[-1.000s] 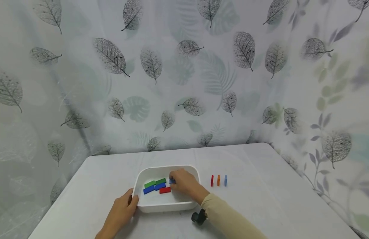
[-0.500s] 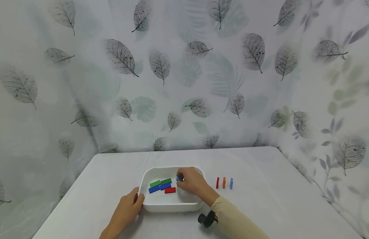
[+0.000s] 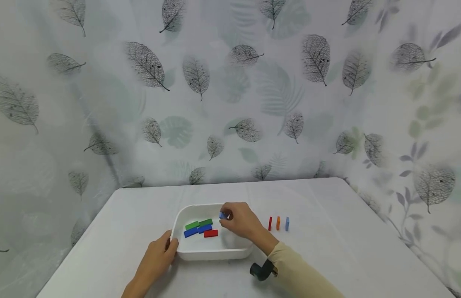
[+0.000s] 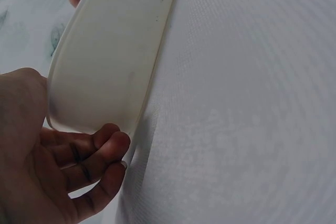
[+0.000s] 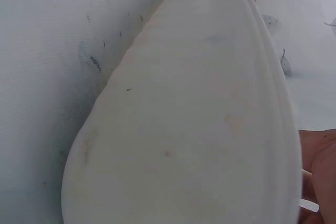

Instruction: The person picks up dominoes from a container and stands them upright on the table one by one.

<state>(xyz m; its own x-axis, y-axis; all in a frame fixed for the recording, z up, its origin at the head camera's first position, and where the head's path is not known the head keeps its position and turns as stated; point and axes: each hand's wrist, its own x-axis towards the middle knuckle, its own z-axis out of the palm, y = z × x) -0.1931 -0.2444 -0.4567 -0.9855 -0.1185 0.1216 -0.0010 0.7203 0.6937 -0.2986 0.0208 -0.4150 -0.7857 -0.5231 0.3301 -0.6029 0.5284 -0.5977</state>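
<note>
1. Fingers and thumb of the right hand (image 3: 240,221) are pinching a light-blue block (image 3: 222,215) near the centre of the head view, over the right part of a white plastic tray (image 3: 215,255); whether the block is touching the tray's floor is hard to tell.
2. At lower left, the left hand (image 3: 158,253) is holding the tray's left end, its curled fingers touching the outer wall, as the left wrist view is also showing. The two hands are sitting apart from each other.
3. Left of the pinched block, a bright-green block (image 3: 191,225) and a dark-green block (image 3: 206,222) are lying in the tray; two blue blocks (image 3: 191,232) are lying just below them, and a red block (image 3: 211,233) is resting at their lower right.
4. Right of the tray, a red piece (image 3: 270,224), an orange piece (image 3: 278,223) and a light-blue piece (image 3: 287,224) are forming a spaced row on the white bench (image 3: 327,248).
5. A beige sleeve (image 3: 302,273) is filling the lower right, a black wrist device (image 3: 261,271) showing beside its cuff.
6. Leaf-print sheeting (image 3: 200,116) is covering the upper frame.
</note>
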